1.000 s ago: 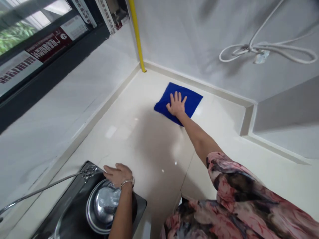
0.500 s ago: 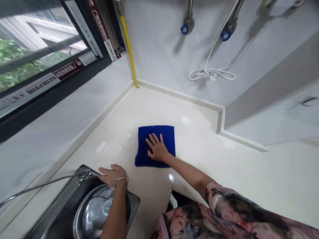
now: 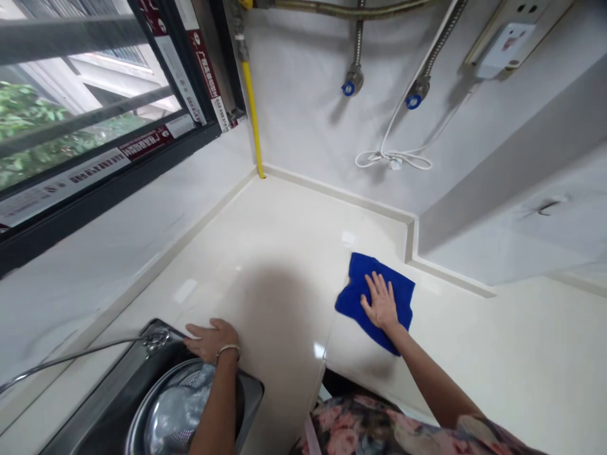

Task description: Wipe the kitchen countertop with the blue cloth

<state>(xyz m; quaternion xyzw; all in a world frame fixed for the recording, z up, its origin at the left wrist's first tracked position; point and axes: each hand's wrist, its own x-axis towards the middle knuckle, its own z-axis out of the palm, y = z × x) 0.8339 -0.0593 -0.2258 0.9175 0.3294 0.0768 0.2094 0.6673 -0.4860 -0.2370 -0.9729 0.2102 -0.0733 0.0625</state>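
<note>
A blue cloth point(image 3: 358, 294) lies spread on the cream countertop point(image 3: 294, 221), right of the middle, its left edge wavy. My right hand point(image 3: 380, 302) presses flat on top of the cloth with its fingers spread. At the lower left, my left hand point(image 3: 213, 340), with a bracelet at the wrist, rests at the corner of the metal sink point(image 3: 252, 387); its fingers are apart and it holds nothing. Part of the sink and of the metal bowl inside it is hidden by my left forearm.
A metal bowl or colander point(image 3: 177, 411) sits in the sink beside a faucet point(image 3: 154, 340). A yellow pipe point(image 3: 251, 117) meets the counter's back corner. Valves point(image 3: 351, 82) and a tied white cable point(image 3: 393, 157) are on the wall. The window point(image 3: 85, 95) is at upper left.
My right hand and the blue cloth have moved right across the counter, and the cloth has turned. My left hand has stayed by the sink. The view has shifted slightly.
</note>
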